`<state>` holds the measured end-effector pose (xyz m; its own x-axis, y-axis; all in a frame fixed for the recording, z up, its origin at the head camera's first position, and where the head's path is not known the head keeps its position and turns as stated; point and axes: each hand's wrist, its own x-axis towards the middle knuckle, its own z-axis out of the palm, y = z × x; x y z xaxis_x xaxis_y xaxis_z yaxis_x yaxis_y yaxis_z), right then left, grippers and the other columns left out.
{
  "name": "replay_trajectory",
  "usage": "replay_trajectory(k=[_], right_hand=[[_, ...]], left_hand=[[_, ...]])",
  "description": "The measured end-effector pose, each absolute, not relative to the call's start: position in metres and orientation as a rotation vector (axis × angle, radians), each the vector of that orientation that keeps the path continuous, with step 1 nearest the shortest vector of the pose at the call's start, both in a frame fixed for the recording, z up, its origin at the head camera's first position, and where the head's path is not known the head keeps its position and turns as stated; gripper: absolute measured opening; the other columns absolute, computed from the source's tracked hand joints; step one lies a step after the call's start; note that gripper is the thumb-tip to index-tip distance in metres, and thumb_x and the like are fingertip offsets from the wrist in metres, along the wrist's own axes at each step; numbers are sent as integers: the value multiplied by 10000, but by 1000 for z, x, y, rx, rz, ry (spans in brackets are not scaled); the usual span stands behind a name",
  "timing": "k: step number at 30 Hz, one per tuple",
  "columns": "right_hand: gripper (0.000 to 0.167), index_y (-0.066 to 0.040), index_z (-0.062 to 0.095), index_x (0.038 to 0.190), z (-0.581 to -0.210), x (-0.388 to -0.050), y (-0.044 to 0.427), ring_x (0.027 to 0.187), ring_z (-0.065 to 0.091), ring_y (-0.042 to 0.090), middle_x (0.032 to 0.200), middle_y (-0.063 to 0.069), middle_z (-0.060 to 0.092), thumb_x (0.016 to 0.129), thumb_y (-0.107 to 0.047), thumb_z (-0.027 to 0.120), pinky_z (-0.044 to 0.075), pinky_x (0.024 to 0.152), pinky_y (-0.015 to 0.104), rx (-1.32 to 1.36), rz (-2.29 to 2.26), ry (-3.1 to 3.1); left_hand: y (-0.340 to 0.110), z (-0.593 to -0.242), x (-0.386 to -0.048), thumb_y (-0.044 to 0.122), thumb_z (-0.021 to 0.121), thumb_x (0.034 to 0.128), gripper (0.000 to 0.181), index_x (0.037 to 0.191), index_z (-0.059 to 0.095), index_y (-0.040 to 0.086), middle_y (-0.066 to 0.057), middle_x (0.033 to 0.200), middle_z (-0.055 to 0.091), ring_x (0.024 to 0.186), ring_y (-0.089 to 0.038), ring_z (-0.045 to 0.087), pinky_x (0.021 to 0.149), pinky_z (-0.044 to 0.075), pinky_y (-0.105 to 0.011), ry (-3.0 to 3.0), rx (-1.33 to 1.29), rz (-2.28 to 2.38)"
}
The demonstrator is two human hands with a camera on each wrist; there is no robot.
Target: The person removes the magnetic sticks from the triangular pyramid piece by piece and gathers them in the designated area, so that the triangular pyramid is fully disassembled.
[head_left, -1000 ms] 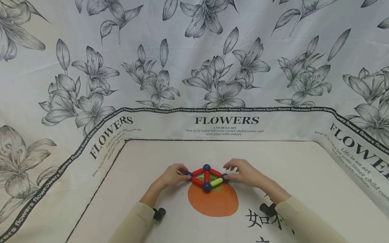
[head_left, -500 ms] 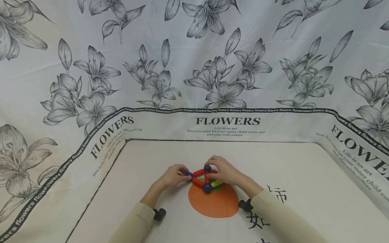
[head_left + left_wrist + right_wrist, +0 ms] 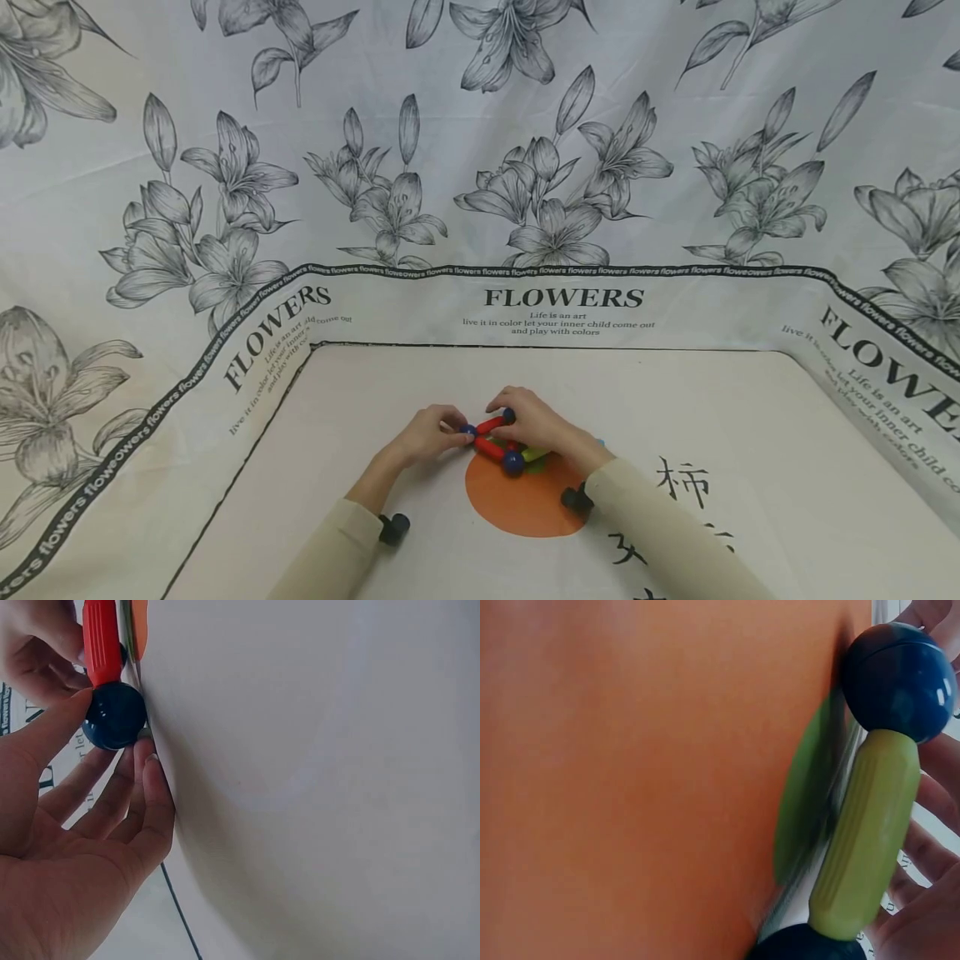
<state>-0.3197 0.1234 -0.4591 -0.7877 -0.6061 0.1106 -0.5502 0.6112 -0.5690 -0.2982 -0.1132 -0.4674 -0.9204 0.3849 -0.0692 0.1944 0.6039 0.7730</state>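
Note:
A flat frame of magnetic rods and blue balls lies over an orange-printed patch in the head view. My left hand (image 3: 431,435) pinches the left blue ball (image 3: 468,431) between thumb and fingers; a red rod (image 3: 102,637) runs from that ball (image 3: 116,716). My right hand (image 3: 534,423) reaches over the frame, thumb and fingers either side of the back-left red rod (image 3: 491,424), beside the back blue ball (image 3: 508,414). Whether it grips is unclear. A yellow-green rod (image 3: 866,832) joins the near blue ball (image 3: 513,463). The right-hand corner is hidden behind the right hand.
The table cover (image 3: 375,375) is pale, with an orange shape (image 3: 525,504) and black characters (image 3: 682,481) printed on it. A flower-patterned cloth (image 3: 420,208) rises behind and at both sides. Each wrist wears a small black camera (image 3: 394,528).
My right hand has moved left across the frame, from the right ball past the back ball to the back-left rod. The left hand has stayed at the left ball.

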Motion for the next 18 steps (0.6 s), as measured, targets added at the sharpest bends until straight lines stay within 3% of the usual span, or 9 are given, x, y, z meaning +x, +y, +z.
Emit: replay_trajectory(k=[7,18], right_hand=[[216,-40,764,1098,-463,-324,117,900,574,215,977,64,687,897,-113,788,495,821,341,-978,-928,2691],[131,-91,809,1005,-463,-326,111,872,565,151,922,-4,695,875,-109,804,507,816,369,-943,-859,2761]], left_hand=[[-112,-467,-298,236,759,933,258,1116,727,57,-63,1050,694,947,-219,653,756,568,-345,2602,469,1212],[-112,-466,-297,232,766,926,276,1124,750,40,-68,1070,715,958,-216,660,788,570,-363,2617,468,1199]])
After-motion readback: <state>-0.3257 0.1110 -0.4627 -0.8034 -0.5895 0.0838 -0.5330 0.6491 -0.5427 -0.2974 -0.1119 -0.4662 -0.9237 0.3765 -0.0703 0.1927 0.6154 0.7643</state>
